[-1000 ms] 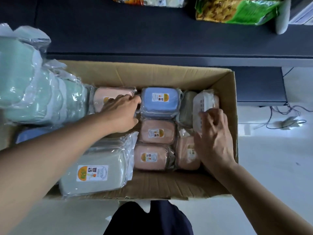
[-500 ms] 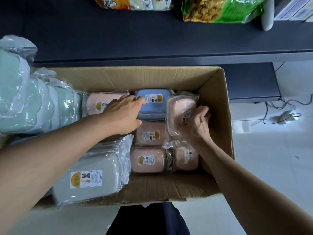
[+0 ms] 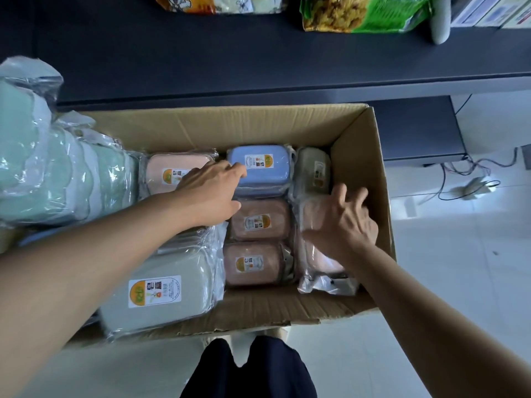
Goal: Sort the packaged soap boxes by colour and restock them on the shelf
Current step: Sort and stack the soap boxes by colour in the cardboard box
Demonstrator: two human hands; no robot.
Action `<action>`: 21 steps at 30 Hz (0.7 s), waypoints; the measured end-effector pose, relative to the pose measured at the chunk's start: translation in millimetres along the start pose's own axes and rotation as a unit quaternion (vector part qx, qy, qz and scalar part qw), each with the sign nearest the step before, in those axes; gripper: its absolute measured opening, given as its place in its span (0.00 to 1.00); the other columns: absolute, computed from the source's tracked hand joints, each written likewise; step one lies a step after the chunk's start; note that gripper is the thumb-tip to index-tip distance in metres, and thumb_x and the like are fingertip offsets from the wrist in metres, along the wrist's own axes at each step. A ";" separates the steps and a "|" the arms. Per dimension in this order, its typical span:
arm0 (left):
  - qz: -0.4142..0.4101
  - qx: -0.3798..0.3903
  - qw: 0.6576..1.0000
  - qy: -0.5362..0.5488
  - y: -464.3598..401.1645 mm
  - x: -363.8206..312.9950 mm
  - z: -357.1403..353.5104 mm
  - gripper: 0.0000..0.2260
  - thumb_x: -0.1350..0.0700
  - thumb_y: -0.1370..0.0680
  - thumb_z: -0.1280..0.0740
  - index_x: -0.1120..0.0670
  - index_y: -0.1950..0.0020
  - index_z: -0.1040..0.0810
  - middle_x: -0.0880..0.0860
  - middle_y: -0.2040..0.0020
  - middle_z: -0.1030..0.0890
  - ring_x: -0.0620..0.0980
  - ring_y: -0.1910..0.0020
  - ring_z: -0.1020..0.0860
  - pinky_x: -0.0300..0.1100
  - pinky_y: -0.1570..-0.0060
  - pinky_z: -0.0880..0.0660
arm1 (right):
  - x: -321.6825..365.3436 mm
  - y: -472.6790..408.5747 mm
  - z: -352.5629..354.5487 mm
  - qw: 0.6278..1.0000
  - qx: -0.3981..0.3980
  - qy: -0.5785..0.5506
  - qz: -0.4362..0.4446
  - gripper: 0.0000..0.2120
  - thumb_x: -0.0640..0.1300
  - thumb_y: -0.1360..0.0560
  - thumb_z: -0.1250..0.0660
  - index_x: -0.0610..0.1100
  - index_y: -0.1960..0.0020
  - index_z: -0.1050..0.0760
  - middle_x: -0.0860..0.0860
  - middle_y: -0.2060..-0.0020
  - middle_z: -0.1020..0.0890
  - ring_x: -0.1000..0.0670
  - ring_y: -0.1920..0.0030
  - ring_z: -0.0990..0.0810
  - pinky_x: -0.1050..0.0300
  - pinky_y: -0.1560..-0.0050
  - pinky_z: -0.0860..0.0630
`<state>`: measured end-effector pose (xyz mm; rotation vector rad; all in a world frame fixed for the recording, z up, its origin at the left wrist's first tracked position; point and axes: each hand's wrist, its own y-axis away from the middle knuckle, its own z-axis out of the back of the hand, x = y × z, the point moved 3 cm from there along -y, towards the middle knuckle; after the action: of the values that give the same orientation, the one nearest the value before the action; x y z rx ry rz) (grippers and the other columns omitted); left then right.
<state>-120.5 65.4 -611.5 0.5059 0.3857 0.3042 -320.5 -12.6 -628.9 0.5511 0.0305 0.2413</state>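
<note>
An open cardboard carton [image 3: 258, 127] holds plastic-wrapped soap boxes. A blue one [image 3: 264, 170] lies at the back, with a pink one [image 3: 169, 170] to its left and a pale grey one [image 3: 314, 168] to its right. Two more pink boxes [image 3: 258, 219] [image 3: 250, 262] lie in front of the blue one. My left hand [image 3: 212, 191] rests open between the back pink box and the blue box, fingertips touching the blue one's left edge. My right hand [image 3: 342, 222] is spread open over a pink box [image 3: 319, 259] lying flat along the carton's right wall.
A large grey-green pack [image 3: 155, 294] fills the carton's front left. Mint-green packs [image 3: 57, 173] are stacked at the left. The dark shelf [image 3: 258, 58] runs behind the carton, with snack bags [image 3: 365, 12] on it. Cables [image 3: 471, 185] lie on the white floor at the right.
The pink box that my right hand held on end now lies flat by the right wall, and that hand has opened over it. My left hand has barely moved.
</note>
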 end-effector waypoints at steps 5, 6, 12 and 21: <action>0.046 -0.023 0.998 -0.033 -1.3 19.0 2.4 0.22 0.54 0.25 0.33 0.51 0.33 0.34 0.52 0.34 0.30 0.55 0.35 0.31 0.49 0.43 0.32 | -13.5 8.8 -35.7 0.993 0.069 0.086 0.050 0.37 0.61 0.27 0.34 0.43 0.28 0.45 0.39 0.29 0.49 0.38 0.30 0.43 0.48 0.40 0.30; 0.067 -0.036 0.996 -0.044 -1.5 27.2 4.2 0.22 0.55 0.26 0.32 0.52 0.33 0.34 0.53 0.35 0.29 0.56 0.35 0.31 0.50 0.42 0.31 | -10.3 6.6 -37.5 0.992 0.054 0.098 0.058 0.36 0.61 0.27 0.34 0.43 0.29 0.42 0.39 0.31 0.47 0.38 0.31 0.43 0.47 0.39 0.31; 0.155 -0.009 0.981 -0.120 -9.5 81.4 -7.0 0.28 0.57 0.30 0.28 0.55 0.33 0.36 0.55 0.36 0.30 0.57 0.36 0.30 0.49 0.42 0.32 | 18.7 2.5 -27.9 0.993 -0.035 0.042 0.109 0.27 0.55 0.24 0.37 0.42 0.31 0.38 0.40 0.34 0.40 0.39 0.35 0.39 0.45 0.39 0.33; 0.120 -0.001 0.970 -0.211 -31.7 105.9 -26.7 0.38 0.54 0.34 0.24 0.54 0.31 0.42 0.54 0.37 0.32 0.55 0.37 0.31 0.51 0.41 0.33 | 40.2 -19.0 -19.8 0.992 -0.007 -0.050 0.112 0.25 0.51 0.26 0.35 0.44 0.33 0.37 0.42 0.32 0.42 0.39 0.33 0.38 0.47 0.37 0.31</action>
<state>-32.4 89.5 -679.3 0.5999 -0.0910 0.4197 -279.1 -8.6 -654.2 0.5531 -0.1311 0.4327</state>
